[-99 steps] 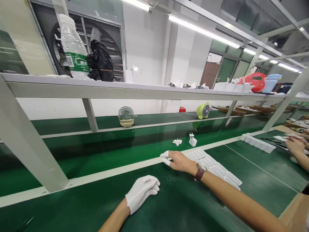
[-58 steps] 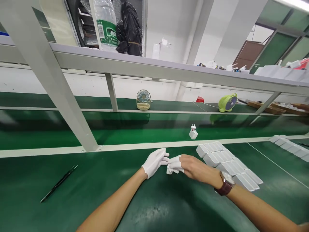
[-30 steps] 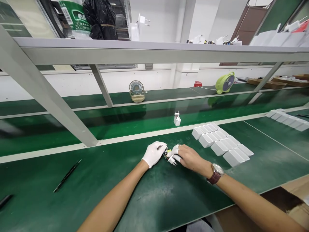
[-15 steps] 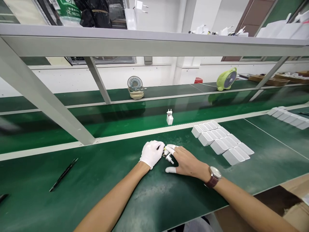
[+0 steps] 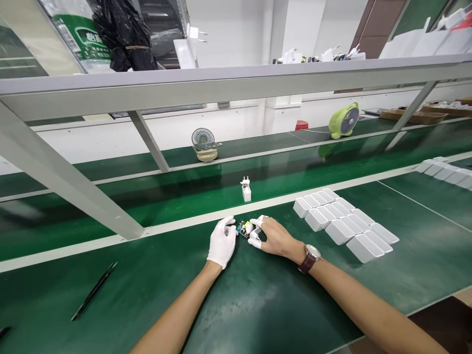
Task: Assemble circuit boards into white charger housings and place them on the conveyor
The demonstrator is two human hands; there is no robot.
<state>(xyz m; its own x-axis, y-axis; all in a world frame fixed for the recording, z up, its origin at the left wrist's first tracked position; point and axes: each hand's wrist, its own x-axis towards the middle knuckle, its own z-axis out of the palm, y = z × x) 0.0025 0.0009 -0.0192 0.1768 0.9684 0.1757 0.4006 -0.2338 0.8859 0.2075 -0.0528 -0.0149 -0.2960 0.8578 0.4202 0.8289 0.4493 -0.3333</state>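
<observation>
A small circuit board [image 5: 243, 228] with yellow, blue and white parts lies between my hands, a white plug piece [image 5: 257, 233] at its right end. My right hand [image 5: 278, 237], with white finger cots and a watch, has thumb and fingers closed on the plug piece. My left hand [image 5: 222, 243], in a white glove, is at the board's left edge with thumb and forefinger a little apart. I cannot tell whether it touches the board. Beyond them, a white charger case [image 5: 246, 192] with a two-pin plug on top stands on the green belt [image 5: 177, 210].
Rows of white plastic cases [image 5: 341, 221] stand to the right on the green bench [image 5: 295, 305]. A black pen [image 5: 94, 291] lies left. A small fan [image 5: 204, 144] and a green fan [image 5: 343, 121] stand behind. A shelf beam [image 5: 228, 86] with slanted posts crosses above.
My left hand has drawn slightly left and its fingers have loosened, uncovering the board. My right thumb has come in to the plug piece. The view has shifted.
</observation>
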